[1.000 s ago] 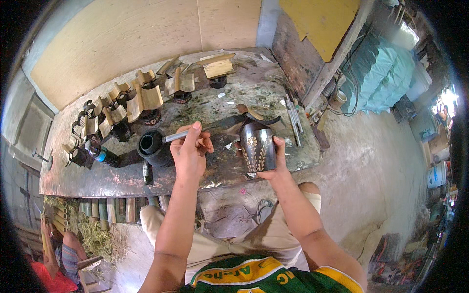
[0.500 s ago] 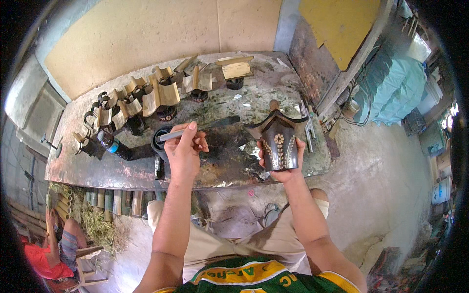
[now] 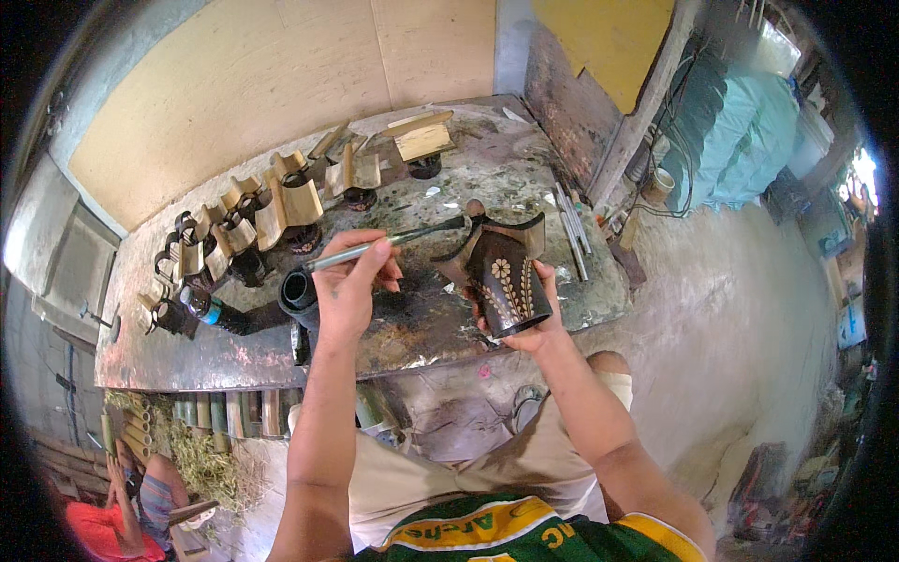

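Observation:
Pinched in my left hand is a paintbrush with a pale handle and dark bristles. Its bristle end is close to the top of a dark bamboo piece; I cannot tell whether they touch. My right hand grips that piece from below and the right side. The piece is a dark brown cylinder, carved with a pale flower and leafy sprigs, and a flared roof-like top with a rounded knob. Just left of my left hand stands a dark cylindrical pot on the table.
Several bamboo pieces with roof-like tops stand along the table's back left. A dark bottle with a blue label is at left. Thin metal rods lie at the right end. A person in red sits at lower left.
My right hand has tilted the bamboo piece, its base swinging rightward. The brush has come nearer to its top. The whole view has shifted slightly.

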Tool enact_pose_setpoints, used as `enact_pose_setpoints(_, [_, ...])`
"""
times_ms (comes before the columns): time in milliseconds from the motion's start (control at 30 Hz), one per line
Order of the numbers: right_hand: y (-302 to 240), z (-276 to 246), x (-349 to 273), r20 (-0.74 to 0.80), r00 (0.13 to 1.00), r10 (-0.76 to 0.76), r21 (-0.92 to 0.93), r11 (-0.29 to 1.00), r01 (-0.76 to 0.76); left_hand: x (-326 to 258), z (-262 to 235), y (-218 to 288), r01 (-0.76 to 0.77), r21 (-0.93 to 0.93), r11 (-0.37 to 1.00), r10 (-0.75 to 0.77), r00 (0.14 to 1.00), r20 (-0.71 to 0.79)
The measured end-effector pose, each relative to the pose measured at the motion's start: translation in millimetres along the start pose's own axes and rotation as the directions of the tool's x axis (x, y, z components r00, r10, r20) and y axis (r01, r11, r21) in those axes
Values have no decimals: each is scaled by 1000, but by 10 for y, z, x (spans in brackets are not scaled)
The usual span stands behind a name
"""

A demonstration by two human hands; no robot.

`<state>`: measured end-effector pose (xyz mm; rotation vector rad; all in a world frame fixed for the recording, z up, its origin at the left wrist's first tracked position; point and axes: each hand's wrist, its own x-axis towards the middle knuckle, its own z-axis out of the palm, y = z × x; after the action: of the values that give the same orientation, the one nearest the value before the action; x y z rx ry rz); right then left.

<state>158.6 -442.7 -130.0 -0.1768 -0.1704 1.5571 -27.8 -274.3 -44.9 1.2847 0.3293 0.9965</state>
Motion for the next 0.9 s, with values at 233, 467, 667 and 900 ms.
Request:
enact_pose_setpoints(233, [31,49,16,-125,992,0,52,999,6,88,48,64,31,89,996,-36,998,54])
enact_pose_setpoints(467, [48,31,30,-129,991,-46,-13,999,45,130,30,148,-18,123,992,2,991,130])
enact_pose_setpoints(667, [39,42,29,-113,994,0,36,999,4,255,52,213,-25,60,998,24,1000,11])
enact_pose_setpoints(900, [47,18,28,-137,991,-11,78,997,22,285,104,187,4,132,991,-12,998,60])
